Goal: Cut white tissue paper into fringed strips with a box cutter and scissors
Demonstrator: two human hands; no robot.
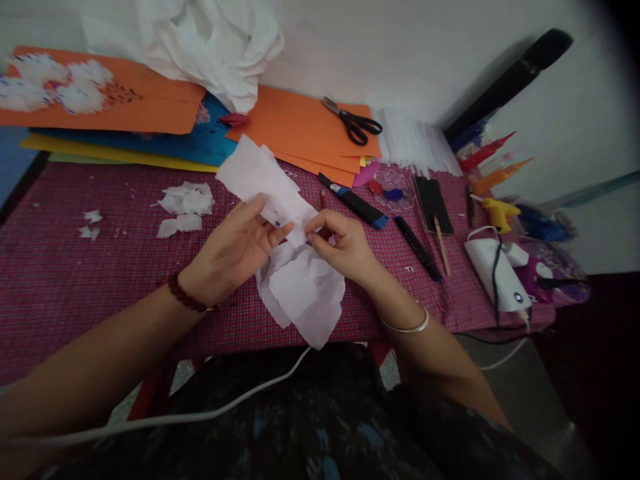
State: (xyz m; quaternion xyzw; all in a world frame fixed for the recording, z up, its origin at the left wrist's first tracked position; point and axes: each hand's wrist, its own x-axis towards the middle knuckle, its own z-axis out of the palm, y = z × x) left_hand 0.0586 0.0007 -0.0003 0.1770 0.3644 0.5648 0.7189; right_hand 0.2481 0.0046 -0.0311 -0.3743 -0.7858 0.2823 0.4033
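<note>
A white strip of thin paper is held up over the near middle of the table, with small dark spots near its lower part. My left hand supports it, thumb in front and fingers partly behind it. With thumb and forefinger together, my right hand pinches the strip's lower right end. Under both hands lie crumpled white paper sheets, reaching over the table's front edge. To the left are torn white paper pieces and smaller scraps.
Black-handled scissors lie on orange sheets at the back. A cutter knife, black marker, pencil and dark phone lie right. A white power device with cables sits at the right edge. Crumpled white paper rises behind.
</note>
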